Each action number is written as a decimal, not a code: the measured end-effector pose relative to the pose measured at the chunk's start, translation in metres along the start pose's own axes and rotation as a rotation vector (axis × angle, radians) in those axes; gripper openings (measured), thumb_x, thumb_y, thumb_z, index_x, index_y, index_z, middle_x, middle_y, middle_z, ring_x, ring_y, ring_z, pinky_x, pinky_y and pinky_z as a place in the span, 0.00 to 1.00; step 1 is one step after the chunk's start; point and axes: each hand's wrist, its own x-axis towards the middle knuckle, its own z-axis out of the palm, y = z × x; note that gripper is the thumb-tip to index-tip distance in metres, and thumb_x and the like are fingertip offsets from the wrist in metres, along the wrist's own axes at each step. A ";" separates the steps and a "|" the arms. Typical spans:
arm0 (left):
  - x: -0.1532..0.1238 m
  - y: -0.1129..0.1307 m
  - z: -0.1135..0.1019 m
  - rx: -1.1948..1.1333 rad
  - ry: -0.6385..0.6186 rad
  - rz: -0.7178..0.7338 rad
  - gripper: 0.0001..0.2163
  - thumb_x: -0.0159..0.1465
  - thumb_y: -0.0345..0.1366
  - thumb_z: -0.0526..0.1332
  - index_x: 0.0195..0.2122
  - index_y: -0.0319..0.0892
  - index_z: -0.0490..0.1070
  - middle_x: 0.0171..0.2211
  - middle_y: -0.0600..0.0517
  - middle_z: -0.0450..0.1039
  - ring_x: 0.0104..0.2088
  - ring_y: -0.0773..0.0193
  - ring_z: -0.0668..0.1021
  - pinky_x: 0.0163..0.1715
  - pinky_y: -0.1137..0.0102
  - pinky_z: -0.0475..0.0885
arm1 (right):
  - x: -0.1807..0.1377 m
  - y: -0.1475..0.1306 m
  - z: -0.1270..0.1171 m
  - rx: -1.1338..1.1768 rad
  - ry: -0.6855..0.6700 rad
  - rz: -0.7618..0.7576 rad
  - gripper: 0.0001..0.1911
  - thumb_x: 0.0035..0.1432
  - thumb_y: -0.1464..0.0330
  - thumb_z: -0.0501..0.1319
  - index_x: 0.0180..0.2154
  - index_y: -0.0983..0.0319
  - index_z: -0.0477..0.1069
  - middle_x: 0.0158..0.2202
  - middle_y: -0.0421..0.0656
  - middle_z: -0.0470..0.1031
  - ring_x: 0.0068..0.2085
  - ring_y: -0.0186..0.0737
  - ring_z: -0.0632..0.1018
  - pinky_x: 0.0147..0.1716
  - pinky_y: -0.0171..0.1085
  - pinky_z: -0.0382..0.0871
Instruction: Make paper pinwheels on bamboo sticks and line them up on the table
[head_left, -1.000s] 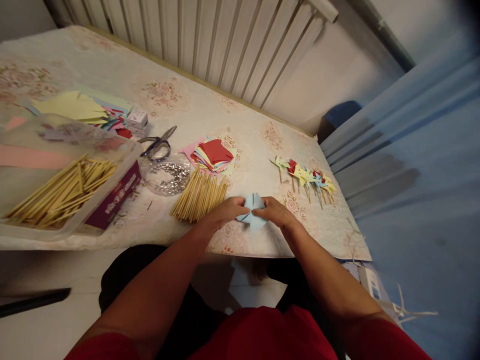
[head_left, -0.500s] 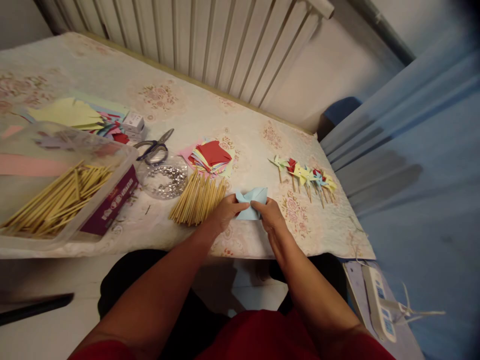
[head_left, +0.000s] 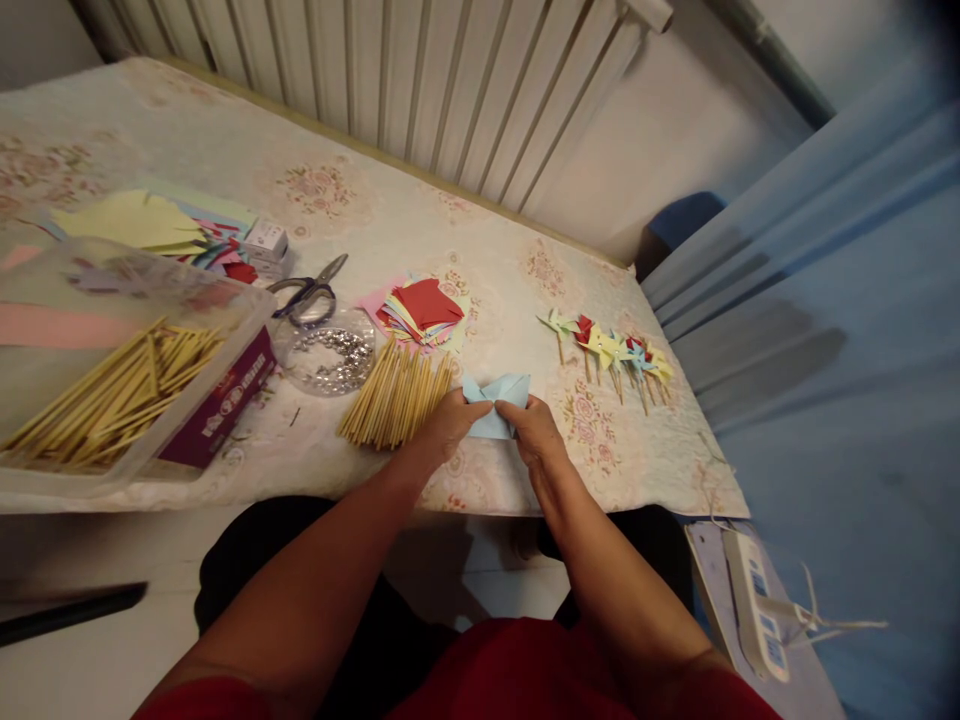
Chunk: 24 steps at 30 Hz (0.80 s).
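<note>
Between my two hands is a light blue paper pinwheel (head_left: 495, 390) with its corners partly folded in. My left hand (head_left: 454, 420) grips its left side, thumb pressed near the middle. From the right, my right hand (head_left: 534, 425) pinches it the same way, and the thumb tips almost meet. The fingers beneath the paper are hidden. Just left of my left hand lies a bundle of thin wooden sticks (head_left: 394, 398). Behind it rests a stack of coloured paper squares (head_left: 421, 312), red on top.
Several pinwheels on sticks (head_left: 611, 350) lie to the right. On the left are a plastic bin (head_left: 255, 300) of sticks, scissors (head_left: 311, 295), a clear dish of small metal pieces (head_left: 330, 360), a small white box (head_left: 266, 243) and paper scraps (head_left: 135, 225). A power strip (head_left: 757, 605) sits lower right.
Both hands have shifted slightly left together with the blue paper. The thumbs stay pressed near its middle, and the other things lie as before.
</note>
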 end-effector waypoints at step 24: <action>0.001 0.006 -0.002 -0.101 -0.027 -0.005 0.14 0.47 0.34 0.67 0.35 0.37 0.73 0.26 0.53 0.74 0.25 0.66 0.74 0.29 0.72 0.68 | -0.026 -0.003 -0.025 -0.521 0.282 -0.538 0.13 0.49 0.68 0.65 0.39 0.59 0.71 0.29 0.37 0.68 0.27 0.34 0.69 0.32 0.37 0.67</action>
